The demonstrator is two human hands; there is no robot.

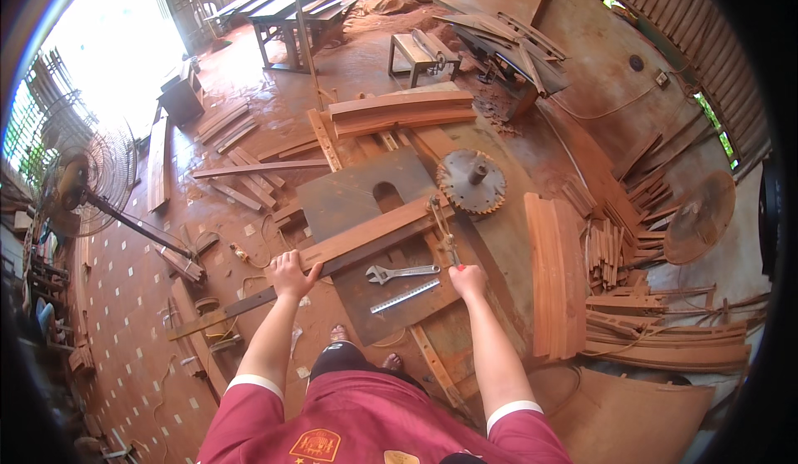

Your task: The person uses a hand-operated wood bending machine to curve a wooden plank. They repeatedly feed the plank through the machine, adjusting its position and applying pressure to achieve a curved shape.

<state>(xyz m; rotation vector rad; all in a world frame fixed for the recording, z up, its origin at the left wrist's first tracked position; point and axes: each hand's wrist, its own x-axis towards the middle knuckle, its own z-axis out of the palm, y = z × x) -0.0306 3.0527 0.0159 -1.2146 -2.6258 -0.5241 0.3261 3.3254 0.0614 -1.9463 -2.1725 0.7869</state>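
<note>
A straight wooden board (374, 233) lies across a dark metal table plate (341, 194), along a longer dark bar (249, 303). My left hand (291, 275) is closed over the board's left end, thumb on the near side. In my right hand (468, 281) are the handles of a metal clamp (444, 229), its jaws at the board's right end. Whether the jaws grip the board I cannot tell. Beyond them stands a toothed circular saw blade (472, 180). On the plate's near part rest an adjustable wrench (403, 273) and a steel ruler (405, 295).
Curved timber pieces are stacked at the right (555, 277) and beyond the plate (403, 113). A standing fan (75, 183) is at the left. Loose planks (158, 165) and cords litter the tiled floor. Offcuts (611, 252) heap up at the far right.
</note>
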